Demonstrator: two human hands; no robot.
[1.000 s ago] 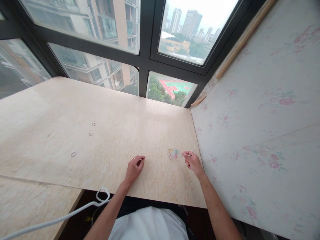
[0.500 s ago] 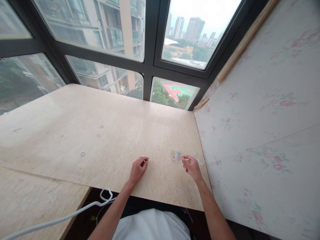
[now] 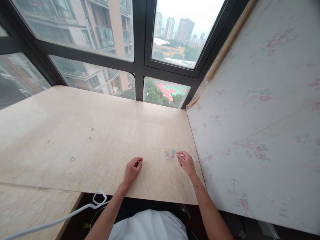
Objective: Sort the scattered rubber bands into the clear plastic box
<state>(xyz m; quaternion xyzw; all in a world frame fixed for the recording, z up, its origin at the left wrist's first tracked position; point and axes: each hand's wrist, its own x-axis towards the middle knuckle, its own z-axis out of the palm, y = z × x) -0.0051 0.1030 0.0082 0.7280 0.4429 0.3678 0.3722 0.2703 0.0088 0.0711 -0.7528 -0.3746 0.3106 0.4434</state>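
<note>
A small clear plastic compartment box point(image 3: 170, 159) rests on the tabletop, with tiny yellow, green and reddish items in its sections. My right hand point(image 3: 186, 163) is at the box's right side, thumb and fingertips pinched together. Whatever is between those fingertips is too small to tell. To the left of the box, my left hand point(image 3: 132, 170) is just above or on the table, its thumb and fingers also brought together in a pinch. I cannot make out what it holds, if anything. Partly behind my right hand lies a clear plastic piece point(image 3: 194, 156).
Three thin rings point(image 3: 72, 159) lie on the left part of the marble-patterned tabletop point(image 3: 112, 123). A white cable point(image 3: 57, 220) loops at the front left edge. Dark window frames point(image 3: 139, 80) border the back, and a flowered wall point(image 3: 225, 110) stands close on the right.
The view has turned slightly right. My right hand has drawn back a little from the box, and a reddish item in the lower right section shows more clearly. My left hand stays pinched.
</note>
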